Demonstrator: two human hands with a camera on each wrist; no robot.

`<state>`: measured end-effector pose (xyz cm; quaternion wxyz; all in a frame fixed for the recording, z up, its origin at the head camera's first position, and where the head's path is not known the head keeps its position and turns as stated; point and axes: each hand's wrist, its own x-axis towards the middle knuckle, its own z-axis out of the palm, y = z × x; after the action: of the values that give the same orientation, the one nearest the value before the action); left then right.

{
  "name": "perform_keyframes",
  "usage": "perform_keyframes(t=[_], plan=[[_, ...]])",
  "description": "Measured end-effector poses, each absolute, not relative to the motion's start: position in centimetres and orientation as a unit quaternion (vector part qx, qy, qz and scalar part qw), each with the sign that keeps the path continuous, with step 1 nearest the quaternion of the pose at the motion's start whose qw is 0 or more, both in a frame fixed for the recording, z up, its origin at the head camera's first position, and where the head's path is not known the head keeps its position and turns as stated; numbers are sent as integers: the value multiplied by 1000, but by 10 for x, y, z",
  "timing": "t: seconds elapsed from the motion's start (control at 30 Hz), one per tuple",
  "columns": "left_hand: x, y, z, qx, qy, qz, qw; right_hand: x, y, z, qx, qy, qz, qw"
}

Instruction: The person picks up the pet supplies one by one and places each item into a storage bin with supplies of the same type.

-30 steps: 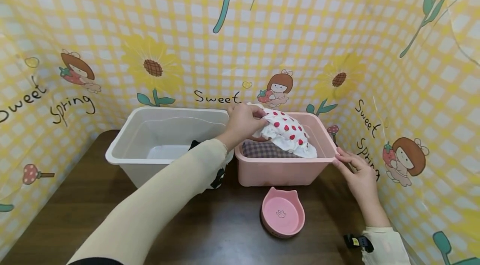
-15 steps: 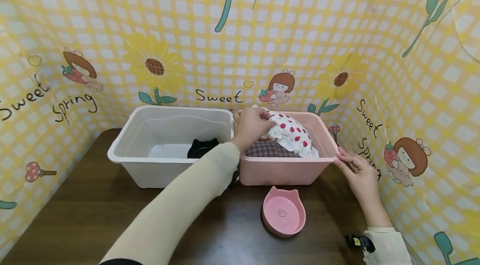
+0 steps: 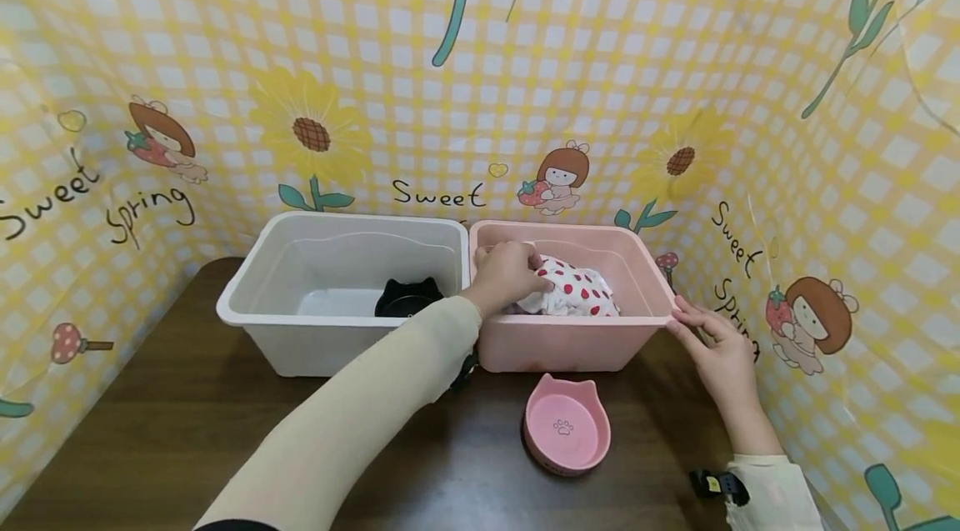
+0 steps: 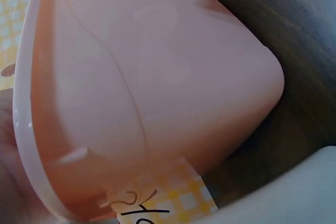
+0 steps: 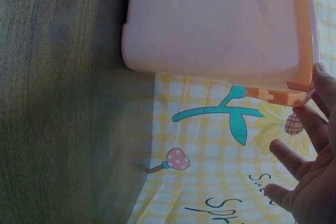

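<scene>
A white ruffled cloth printed with red spots [image 3: 577,291] lies bunched inside the pink bin [image 3: 570,345]. My left hand [image 3: 508,274] reaches over the bin's left wall and pinches the cloth at its left end. In the left wrist view the pink bin's wall [image 4: 142,77] fills most of the picture, and only a sliver of the hand shows behind the rim. My right hand [image 3: 718,352] holds the bin's front right corner between thumb and finger. From the right wrist view, the other fingers [image 5: 286,156] are spread away from the rim.
A grey-white bin [image 3: 322,348] stands against the pink one on the left, with a black cat-eared bowl [image 3: 405,298] inside. A pink cat-eared bowl [image 3: 566,427] sits on the dark wooden table [image 3: 420,464] in front. Patterned sheeting [image 3: 337,39] rises behind and at both sides.
My left hand has moved slightly right and down into the pink bin, lowering the spotted cloth over the dark checked cloth seen earlier. The right hand stays at the corner.
</scene>
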<state>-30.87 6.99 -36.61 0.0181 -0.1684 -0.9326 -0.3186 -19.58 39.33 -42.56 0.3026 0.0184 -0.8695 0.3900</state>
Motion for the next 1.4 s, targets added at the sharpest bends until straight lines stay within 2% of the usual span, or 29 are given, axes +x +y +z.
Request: perform_keyframes(t=[0.17, 0.37, 0.57, 1.13, 1.4], plan=[[-310, 63, -364, -197, -935, -295, 11, -199, 394, -424, 27, -867, 395, 303], [-308, 65, -360, -226, -914, -337, -7, -198, 399, -420, 23, -866, 384, 318], [-297, 67, -356, -264, -892, -367, 3, -197, 402, -419, 22, -868, 380, 318], [-243, 41, -338, -329, -826, -455, 37, -193, 392, -422, 27, -865, 397, 306], [-204, 27, -344, -337, -795, -505, 2, -193, 391, -427, 24, -868, 388, 307]])
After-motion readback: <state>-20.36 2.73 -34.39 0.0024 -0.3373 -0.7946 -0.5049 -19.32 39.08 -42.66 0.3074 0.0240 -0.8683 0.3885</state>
